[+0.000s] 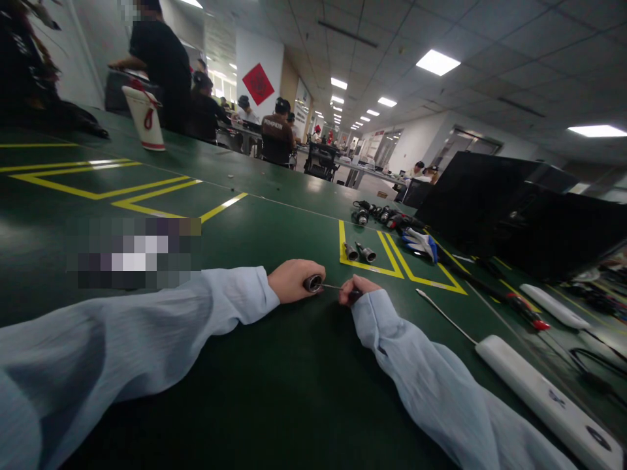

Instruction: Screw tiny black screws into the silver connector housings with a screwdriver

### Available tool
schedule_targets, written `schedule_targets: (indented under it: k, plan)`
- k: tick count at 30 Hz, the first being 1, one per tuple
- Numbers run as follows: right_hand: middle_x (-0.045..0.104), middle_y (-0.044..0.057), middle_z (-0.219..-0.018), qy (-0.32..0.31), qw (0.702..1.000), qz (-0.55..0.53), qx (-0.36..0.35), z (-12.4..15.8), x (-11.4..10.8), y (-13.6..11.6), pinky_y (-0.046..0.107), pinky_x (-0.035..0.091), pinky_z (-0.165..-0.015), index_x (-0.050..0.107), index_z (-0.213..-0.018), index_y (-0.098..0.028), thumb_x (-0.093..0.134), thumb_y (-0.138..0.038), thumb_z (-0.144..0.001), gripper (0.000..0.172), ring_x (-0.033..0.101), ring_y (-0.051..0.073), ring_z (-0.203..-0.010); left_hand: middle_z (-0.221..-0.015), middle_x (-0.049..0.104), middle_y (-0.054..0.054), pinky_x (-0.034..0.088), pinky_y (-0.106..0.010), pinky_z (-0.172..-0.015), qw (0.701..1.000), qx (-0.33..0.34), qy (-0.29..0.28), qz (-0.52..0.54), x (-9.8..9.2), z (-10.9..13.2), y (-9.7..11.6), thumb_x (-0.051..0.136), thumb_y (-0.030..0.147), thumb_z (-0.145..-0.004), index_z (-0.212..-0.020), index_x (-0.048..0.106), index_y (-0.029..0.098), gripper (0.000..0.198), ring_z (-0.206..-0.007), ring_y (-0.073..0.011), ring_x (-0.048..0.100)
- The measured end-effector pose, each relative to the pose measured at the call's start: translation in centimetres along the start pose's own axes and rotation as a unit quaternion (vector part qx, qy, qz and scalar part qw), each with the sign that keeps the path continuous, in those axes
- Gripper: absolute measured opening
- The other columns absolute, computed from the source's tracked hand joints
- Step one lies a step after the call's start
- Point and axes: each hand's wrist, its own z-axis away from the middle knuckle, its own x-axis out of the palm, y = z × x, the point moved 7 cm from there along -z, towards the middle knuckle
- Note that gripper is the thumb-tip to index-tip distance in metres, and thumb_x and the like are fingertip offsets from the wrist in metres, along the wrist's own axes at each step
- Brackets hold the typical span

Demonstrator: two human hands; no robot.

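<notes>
Above the green table (pixel 289 365), my left hand (pixel 296 281) is wrapped round a dark round metal connector (pixel 313 282), its open end turned toward the right. My right hand (pixel 360 287) pinches a thin metal tool (pixel 333 287) whose tip reaches the connector's opening; whether it goes inside is too small to tell. Behind my right hand, two similar metal connectors (pixel 366 252) lie inside a yellow taped square (pixel 377 269).
A white-and-blue glove (pixel 420 245), dark cabled parts (pixel 361 215) and a red-tipped tool (pixel 526 311) lie at the right. White power banks (pixel 548 398) are beside my right sleeve. A white cup (pixel 145 117) stands at the back left. People sit farther off.
</notes>
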Motion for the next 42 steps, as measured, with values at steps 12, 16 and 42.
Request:
schedule_targets:
  k: [12,16,42]
  plan:
    - [0.060,0.001,-0.047,0.050,0.997,0.047,-0.037,1.4,0.8,-1.5,0.025,0.041,-0.051,0.062,-0.054,-0.016,0.058,-0.038,-0.071,0.028,0.053,0.012,-0.047,-0.071,0.057,0.000,0.036,-0.022,-0.057,0.998,-0.043,0.001,-0.049,-0.1,0.0,-0.4,0.054,0.022,-0.072,-0.071,0.052,0.017,0.005,-0.066,-0.0136,0.053]
    - [0.059,0.001,-0.047,0.044,0.989,0.116,-0.082,2.0,1.3,-2.3,0.024,0.041,-0.051,0.061,-0.053,-0.016,0.056,-0.039,-0.072,0.030,0.052,0.011,-0.047,-0.072,0.058,-0.001,0.037,-0.025,-0.059,0.993,-0.006,-0.012,-0.118,-0.1,0.2,0.6,0.051,0.015,-0.070,-0.072,0.053,0.017,0.003,-0.068,-0.0158,0.054]
    - [0.059,0.002,-0.046,0.006,0.999,0.037,-0.025,0.8,0.9,-1.1,0.025,0.037,-0.049,0.060,-0.050,-0.017,0.057,-0.041,-0.069,0.031,0.051,0.013,-0.047,-0.070,0.057,-0.003,0.039,-0.026,-0.061,0.990,0.010,0.013,-0.140,-0.4,0.2,1.0,0.046,0.012,-0.070,-0.070,0.051,0.017,0.007,-0.068,-0.0167,0.054]
